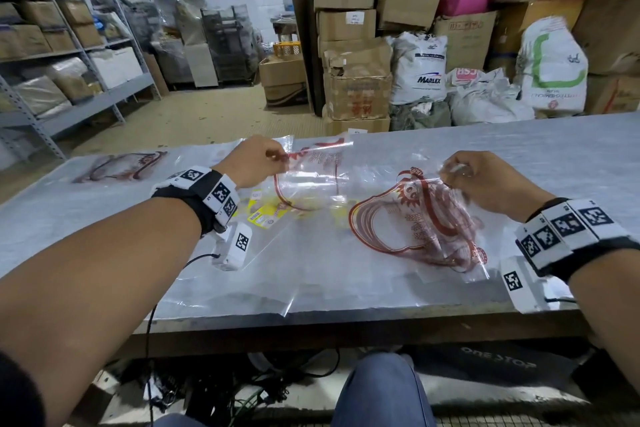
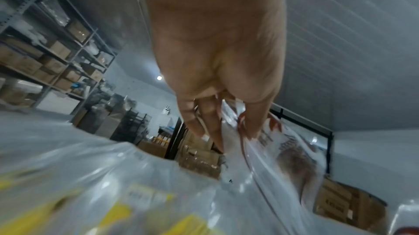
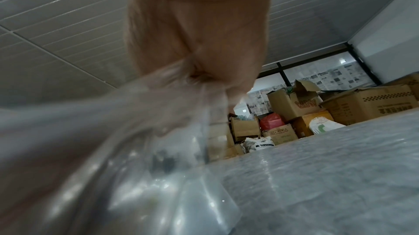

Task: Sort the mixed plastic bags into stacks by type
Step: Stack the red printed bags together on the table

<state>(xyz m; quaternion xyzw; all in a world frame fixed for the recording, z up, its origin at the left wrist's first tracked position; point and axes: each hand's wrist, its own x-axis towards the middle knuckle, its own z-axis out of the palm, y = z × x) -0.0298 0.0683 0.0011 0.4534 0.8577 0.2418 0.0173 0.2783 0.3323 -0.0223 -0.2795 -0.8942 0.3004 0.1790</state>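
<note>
Left hand (image 1: 254, 160): pinching the top edge of a clear bag with red print (image 1: 311, 180), fingers curled on the film, lifting that end off the table (image 1: 519, 156).
Left-held bag: hanging from the pinch, its long axis running from the far edge of the table back toward the person.
Right hand (image 1: 485, 180): gripping a bunch of red-printed bags (image 1: 419, 225) by their gathered top, fingers closed on the plastic.
Right-held bags: trailing down and toward the near edge, lower ends lying on the table, long axis slanting near-right.
Yellow-printed bags (image 1: 266, 215): lying flat under clear film between the hands.
Sorted stack (image 1: 117, 166): red-printed bags lying flat at the far left of the table, long axis running left to right.
</note>
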